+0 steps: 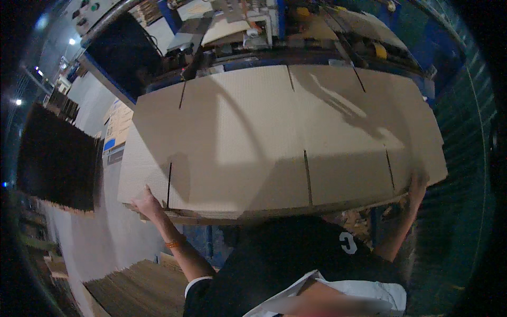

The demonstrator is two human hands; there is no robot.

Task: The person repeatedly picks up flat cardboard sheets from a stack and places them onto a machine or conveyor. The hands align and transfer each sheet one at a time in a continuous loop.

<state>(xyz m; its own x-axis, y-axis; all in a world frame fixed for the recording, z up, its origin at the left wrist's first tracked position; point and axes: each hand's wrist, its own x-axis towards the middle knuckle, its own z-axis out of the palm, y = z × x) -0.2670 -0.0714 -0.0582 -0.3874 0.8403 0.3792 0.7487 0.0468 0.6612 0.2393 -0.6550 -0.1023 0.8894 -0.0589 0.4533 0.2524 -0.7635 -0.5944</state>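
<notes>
A stack of flat, slotted cardboard box blanks (253,121) lies wide in front of me. Dark slots cut into its far and near edges, and several layers show along the near edge. At the near left corner, my left hand (148,205) grips the stack, thumb on top and the other fingers hidden beneath. My right hand (419,184) is closed at the near right edge; its fingers are dim and partly hidden. An orange band circles my left wrist.
Beyond the blanks stands a blue-framed machine (248,47) with metal parts. To the left, a dark stack (60,158) and a printed cardboard piece (117,127) rest near the grey floor. More stacked cardboard (140,288) sits at the lower left. Dark green mesh (459,211) runs along the right.
</notes>
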